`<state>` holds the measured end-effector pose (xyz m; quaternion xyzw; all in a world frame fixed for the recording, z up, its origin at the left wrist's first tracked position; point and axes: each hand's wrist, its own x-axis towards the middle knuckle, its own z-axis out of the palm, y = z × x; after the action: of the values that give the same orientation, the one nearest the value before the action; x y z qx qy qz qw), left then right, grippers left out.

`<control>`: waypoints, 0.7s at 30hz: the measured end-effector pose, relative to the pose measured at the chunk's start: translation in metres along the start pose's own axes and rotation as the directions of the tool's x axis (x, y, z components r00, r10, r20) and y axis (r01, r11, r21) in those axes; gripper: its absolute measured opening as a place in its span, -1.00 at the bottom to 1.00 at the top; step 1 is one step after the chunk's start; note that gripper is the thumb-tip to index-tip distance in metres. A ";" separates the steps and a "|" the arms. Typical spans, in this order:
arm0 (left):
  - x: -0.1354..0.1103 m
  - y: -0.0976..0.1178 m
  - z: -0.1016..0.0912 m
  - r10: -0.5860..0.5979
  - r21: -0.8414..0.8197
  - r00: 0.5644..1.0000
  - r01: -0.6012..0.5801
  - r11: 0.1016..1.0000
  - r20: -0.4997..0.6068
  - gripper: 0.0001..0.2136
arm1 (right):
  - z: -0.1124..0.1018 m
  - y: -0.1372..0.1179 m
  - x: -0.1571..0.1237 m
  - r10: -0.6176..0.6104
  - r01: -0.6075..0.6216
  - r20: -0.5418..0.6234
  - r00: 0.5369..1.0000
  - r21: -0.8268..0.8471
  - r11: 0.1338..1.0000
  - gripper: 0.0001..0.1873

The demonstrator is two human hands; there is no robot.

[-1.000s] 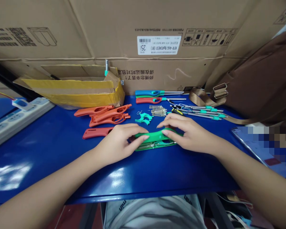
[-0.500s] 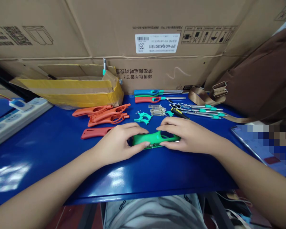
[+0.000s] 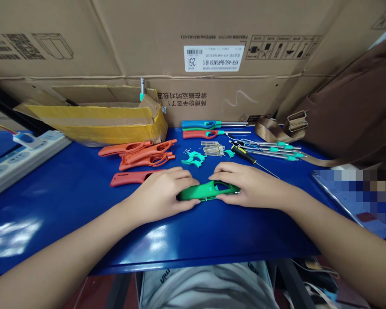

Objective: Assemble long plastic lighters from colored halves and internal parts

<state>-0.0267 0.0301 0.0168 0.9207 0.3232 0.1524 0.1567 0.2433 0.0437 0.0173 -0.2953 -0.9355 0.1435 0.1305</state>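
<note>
Low over the blue table, both hands grip a green lighter casing (image 3: pixel 201 191) that lies crosswise. My left hand (image 3: pixel 165 191) is closed around its wide handle end, fingers behind and thumb in front. At the trigger-opening end, my right hand (image 3: pixel 252 184) pinches it the same way, hiding the tip. Along the casing's near edge a thin seam with small inner parts shows. Just behind the hands lie turquoise plastic pieces (image 3: pixel 196 159) and a small pile of clear fuel tanks (image 3: pixel 214 148). A yellow-and-black screwdriver (image 3: pixel 244 154) rests beyond my right hand.
Orange-red casing halves (image 3: pixel 141 155) lie left of centre. Lighters with metal tubes (image 3: pixel 199 125) lie at the back, wired metal nozzles (image 3: pixel 279 150) to the right. A taped carton (image 3: pixel 96 124), power strip (image 3: pixel 35 150), webbing strap (image 3: pixel 276 131) and phone-like device (image 3: pixel 337 197) surround the workspace.
My right hand has shifted slightly down and left along the green casing, uncovering the screwdriver's shaft. My left thumb has moved lower on the casing's near edge.
</note>
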 end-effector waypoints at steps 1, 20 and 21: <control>0.000 0.000 0.001 -0.005 0.002 1.000 0.005 1.000 0.005 -0.81 | 0.001 0.000 0.000 -0.001 0.001 -0.002 1.000 0.007 1.000 -0.61; -0.003 0.000 -0.002 -0.013 0.065 0.998 0.009 0.998 0.059 -0.79 | -0.003 -0.004 0.002 -0.022 0.025 0.046 0.999 -0.059 0.998 -0.69; -0.003 0.000 -0.001 -0.019 0.065 0.998 0.015 0.998 0.061 -0.79 | -0.003 -0.004 0.001 -0.024 0.026 0.046 0.999 -0.061 0.998 -0.69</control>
<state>-0.0293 0.0283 0.0176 0.9267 0.3309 0.1122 0.1382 0.2411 0.0420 0.0215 -0.2841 -0.9458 0.1197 0.1020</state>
